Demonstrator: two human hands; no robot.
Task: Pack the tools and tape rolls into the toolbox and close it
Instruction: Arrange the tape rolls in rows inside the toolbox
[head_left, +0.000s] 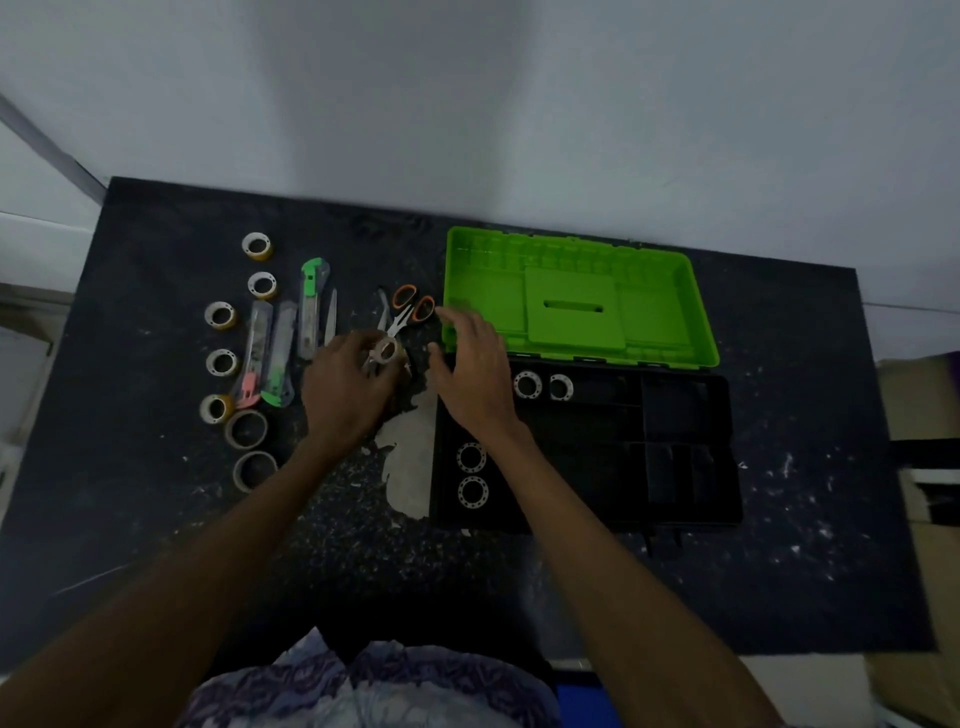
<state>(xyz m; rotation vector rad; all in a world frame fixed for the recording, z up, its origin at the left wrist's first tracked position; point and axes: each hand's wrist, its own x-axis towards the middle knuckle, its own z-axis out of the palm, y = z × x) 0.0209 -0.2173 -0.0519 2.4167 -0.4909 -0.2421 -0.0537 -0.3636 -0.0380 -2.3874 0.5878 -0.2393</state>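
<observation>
Starting at the left of the dark table (156, 519), a column of tape rolls (221, 362) runs from the far edge toward the near one, two larger rolls (245, 429) closing it at the near end; just beside them lie several utility knives (280, 358), all still unpacked. Next comes the left hand (345, 387), its fingers curled round a small tape roll (386, 349) and holding it just above the blades of the orange-handled scissors (410, 312). To do this step well, I would judge the roll should be lifted straight up before it travels, so it does not snag the scissors, then carried over the low black wall of the toolbox (587, 447) and set beside the rolls already inside (471, 474). The right hand (470, 371) hovers with fingers spread and relaxed, grasping nothing, over the box's near-left corner; it looks placed to receive the roll, though whether a hand-over is meant cannot be told. Room is good: a bare strip of table lies between scissors and box, and most black compartments at the right are unfilled. The upright green lid (576, 301) stands behind, toward the wall, clear of the path.
</observation>
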